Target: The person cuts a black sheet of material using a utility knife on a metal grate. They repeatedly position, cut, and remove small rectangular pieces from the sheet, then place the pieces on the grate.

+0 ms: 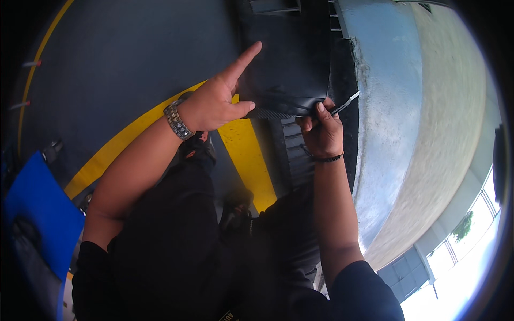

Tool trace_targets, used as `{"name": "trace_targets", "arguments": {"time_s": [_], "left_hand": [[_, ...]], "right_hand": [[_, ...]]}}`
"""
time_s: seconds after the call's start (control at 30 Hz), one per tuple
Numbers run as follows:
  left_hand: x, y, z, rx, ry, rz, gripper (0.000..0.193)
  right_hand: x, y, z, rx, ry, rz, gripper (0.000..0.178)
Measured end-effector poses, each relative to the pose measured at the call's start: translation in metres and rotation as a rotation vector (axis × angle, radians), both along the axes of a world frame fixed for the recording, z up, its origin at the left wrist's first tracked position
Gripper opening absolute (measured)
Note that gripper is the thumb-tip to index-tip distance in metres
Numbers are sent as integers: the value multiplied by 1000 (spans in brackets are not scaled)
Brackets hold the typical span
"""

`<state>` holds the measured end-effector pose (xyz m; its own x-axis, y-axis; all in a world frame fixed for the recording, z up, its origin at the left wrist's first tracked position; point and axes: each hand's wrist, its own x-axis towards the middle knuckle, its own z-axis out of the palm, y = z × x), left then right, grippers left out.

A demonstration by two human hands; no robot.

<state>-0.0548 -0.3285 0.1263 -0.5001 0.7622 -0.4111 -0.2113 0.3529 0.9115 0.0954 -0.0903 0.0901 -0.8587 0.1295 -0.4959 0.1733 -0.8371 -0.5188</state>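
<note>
A smooth black panel [289, 59], its lower edge folded or curled, lies in front of me. My left hand [217, 99] is at the panel's left side, index finger and thumb stretched apart, the index fingertip over its surface. Whether the other fingers grip the edge is hidden. At the lower right corner my right hand [324, 134] is closed around a thin tool with a black textured handle [340, 106]; its narrow pale tip points up and right. The right thumb and fingers also meet the panel's edge there. A patterned dark strip [276, 114] shows under that edge.
To the right runs a wall, blue-white low down [385, 128] and beige above. A dark slatted grate [297, 147] lies below the panel. Yellow lines [249, 160] cross the dark floor. A blue panel [40, 214] stands at left. My legs and shoes are beneath.
</note>
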Motion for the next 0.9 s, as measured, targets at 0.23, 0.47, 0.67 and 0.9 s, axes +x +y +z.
{"name": "trace_targets", "arguments": {"time_s": [0.23, 0.47, 0.67, 0.9], "left_hand": [[-1, 8, -24, 18, 446, -30, 87], [-40, 22, -101, -226, 415, -37, 85], [-57, 28, -143, -279, 767, -90, 56], [-8, 20, -133, -492, 696, 131, 97]], "right_hand": [[-3, -4, -13, 177, -207, -33, 16], [0, -55, -51, 437, -573, 57, 20], [12, -98, -50, 727, -657, 406, 26], [-5, -72, -50, 1327, -401, 248, 34]]}}
